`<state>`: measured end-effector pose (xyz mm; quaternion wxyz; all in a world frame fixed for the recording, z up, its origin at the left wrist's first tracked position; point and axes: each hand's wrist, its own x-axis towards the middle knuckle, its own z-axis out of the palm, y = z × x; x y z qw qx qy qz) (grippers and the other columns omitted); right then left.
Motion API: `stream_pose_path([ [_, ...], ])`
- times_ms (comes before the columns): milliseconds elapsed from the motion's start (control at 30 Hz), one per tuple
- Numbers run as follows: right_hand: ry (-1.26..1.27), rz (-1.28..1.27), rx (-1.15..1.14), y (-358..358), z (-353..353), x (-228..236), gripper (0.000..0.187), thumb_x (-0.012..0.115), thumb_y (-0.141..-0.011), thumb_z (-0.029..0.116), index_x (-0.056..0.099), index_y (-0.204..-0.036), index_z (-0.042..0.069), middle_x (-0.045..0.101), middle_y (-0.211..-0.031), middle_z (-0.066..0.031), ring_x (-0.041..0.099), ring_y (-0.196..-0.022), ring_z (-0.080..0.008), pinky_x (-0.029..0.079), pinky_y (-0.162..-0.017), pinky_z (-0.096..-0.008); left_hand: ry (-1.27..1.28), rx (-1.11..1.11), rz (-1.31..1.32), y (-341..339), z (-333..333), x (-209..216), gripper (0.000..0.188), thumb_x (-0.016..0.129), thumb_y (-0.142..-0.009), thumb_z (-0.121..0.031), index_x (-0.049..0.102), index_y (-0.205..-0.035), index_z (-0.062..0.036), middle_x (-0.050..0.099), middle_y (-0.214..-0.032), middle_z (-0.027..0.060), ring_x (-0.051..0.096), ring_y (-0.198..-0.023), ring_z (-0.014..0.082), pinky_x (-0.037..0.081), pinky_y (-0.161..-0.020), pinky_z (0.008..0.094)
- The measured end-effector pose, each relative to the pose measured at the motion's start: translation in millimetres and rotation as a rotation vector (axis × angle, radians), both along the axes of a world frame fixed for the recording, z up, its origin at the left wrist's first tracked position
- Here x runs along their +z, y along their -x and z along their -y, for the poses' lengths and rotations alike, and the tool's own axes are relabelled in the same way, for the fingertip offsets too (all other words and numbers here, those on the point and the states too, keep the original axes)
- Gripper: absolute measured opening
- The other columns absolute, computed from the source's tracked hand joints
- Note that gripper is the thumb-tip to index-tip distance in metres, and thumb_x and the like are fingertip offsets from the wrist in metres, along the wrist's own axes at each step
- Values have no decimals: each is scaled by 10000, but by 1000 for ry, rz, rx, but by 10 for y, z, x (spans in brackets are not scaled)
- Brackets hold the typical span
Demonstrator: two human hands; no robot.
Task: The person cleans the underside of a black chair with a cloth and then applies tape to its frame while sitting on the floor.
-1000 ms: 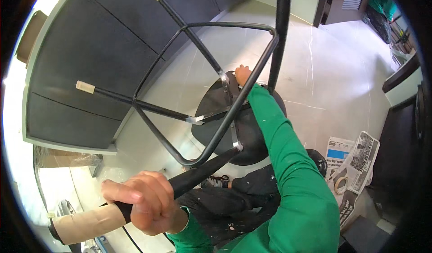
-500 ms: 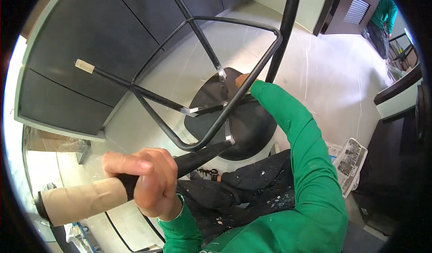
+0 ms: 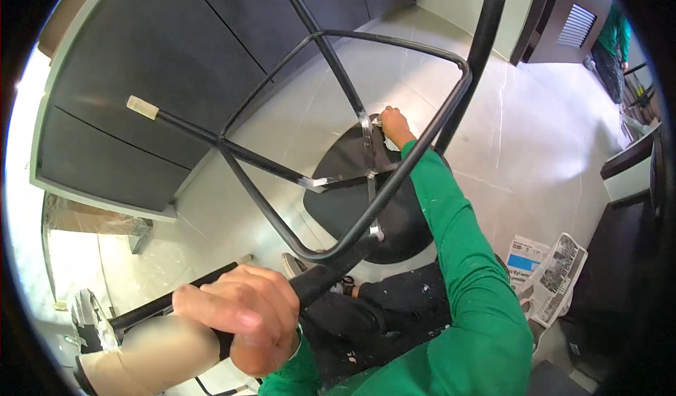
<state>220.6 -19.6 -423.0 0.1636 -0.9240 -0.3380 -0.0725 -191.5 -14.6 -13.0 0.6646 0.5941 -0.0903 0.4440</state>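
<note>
An upside-down stool stands in front of me, its black seat point(image 3: 401, 220) on the floor. Its black legs rise from it, joined by a bent footrest ring point(image 3: 352, 237). Pale, whitish patches show where the legs meet the seat mount. My left hand point(image 3: 246, 308) is wrapped round the near leg point(image 3: 331, 273), beside the beige wrapping point(image 3: 165, 354) on its end. Reaching past the ring, my right hand point(image 3: 396, 126) is closed at the seat's far edge, close to a whitish patch. A small pale bit shows at its fingertips; its kind is unclear.
Dark cabinet fronts point(image 3: 162, 65) run along the left and back. Folded newspaper point(image 3: 556, 276) lies on the floor at right, next to a dark piece of furniture point(image 3: 612, 283). Another person point(image 3: 611, 51) in green stands by the doorway at upper right. Plastic-wrapped cardboard point(image 3: 91, 216) sits at left.
My right hand has shifted slightly farther out and now shows clear of the ring. The left hand keeps its hold on the leg. The whole view has shifted a little.
</note>
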Motion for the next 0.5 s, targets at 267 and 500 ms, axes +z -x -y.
stream_pose_path([
  [267,100,-55,61,86,47,144,241,644,-793,62,781,-972,149,628,-1085,-137,617,-1048,-326,567,-860,-421,-18,25,-55,81,3,13,256,745,-895,-128,501,-947,-67,501,-488,-3,466,-358,133,398,-378,271],
  [500,292,-195,273,107,561,428,203,744,-769,206,753,-886,41,713,-859,-178,703,-857,-376,577,-793,-468,70,-33,15,-53,50,-31,170,656,-887,-44,504,-963,-46,451,-524,1,388,-376,96,308,-373,248],
])
